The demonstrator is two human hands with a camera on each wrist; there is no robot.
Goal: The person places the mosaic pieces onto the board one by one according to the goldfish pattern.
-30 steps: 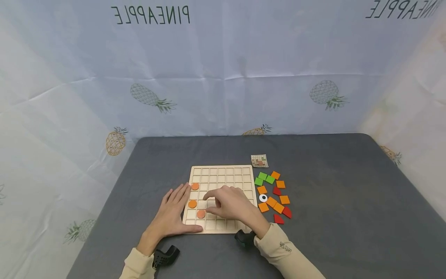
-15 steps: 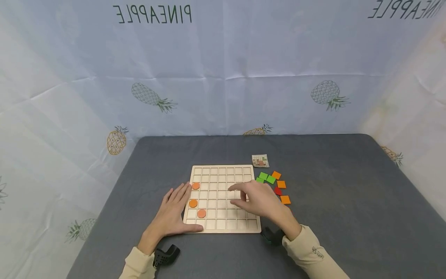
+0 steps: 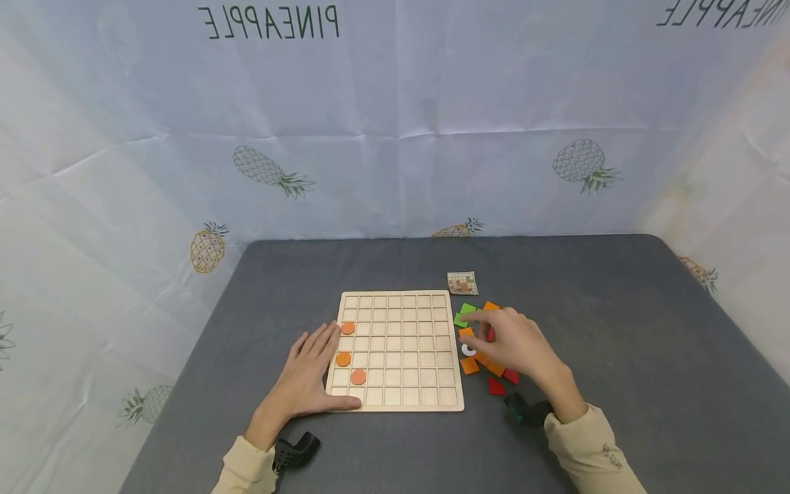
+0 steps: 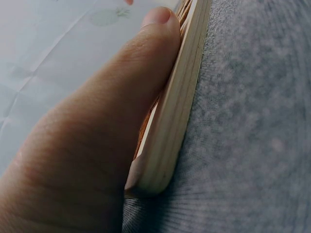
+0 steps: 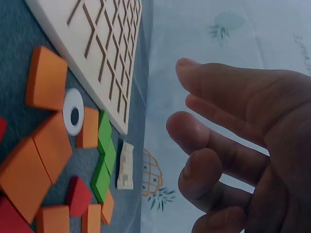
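My left hand (image 3: 300, 385) rests on the left side of the wooden grid board (image 3: 410, 378), fingers straight along the edge. Its thumb (image 4: 155, 53) lies on the board's near edge. Three orange discs (image 3: 358, 377) sit in squares on the board's left part. My right hand (image 3: 518, 343) hovers over the loose pieces right of the board, thumb and fingers apart, with nothing between them. Below it are orange square tiles (image 5: 46, 80), green tiles (image 5: 100, 182), red pieces (image 5: 79, 196) and a white ring with a dark centre (image 5: 68, 115). From the head view, the right hand hides some pieces.
A small printed card (image 3: 463, 283) with a coloured grid lies beyond the board's far right corner. The dark grey tabletop (image 3: 592, 309) surrounds everything, with a pineapple-print cloth (image 3: 395, 185) hanging behind. Black camera mounts (image 3: 296, 451) are strapped at both wrists.
My right hand has moved from over the board's left-middle, rightward across the grid, to above the loose pieces. The left hand and the three discs have kept their places.
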